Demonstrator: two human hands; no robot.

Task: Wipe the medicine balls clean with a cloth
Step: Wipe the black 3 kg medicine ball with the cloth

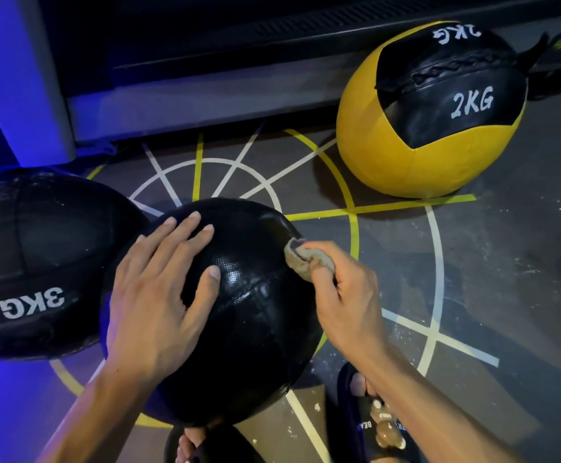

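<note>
The left hand point(158, 295) lies flat, fingers spread, on a glossy black leather medicine ball point(239, 312). The right hand point(345, 295) pinches a bunched beige cloth point(300, 257) against the ball's right side. A yellow-and-black 2KG ball point(429, 128) sits well apart on the floor point(506, 262).

Grey rubber gym floor point(506, 262) marked with white and yellow painted arcs and straight lines point(436, 248), scattered with pale specks. Grey metal equipment frame point(38, 78) stands at upper left. Dark slide sandals point(349, 412) visible at bottom edge.
</note>
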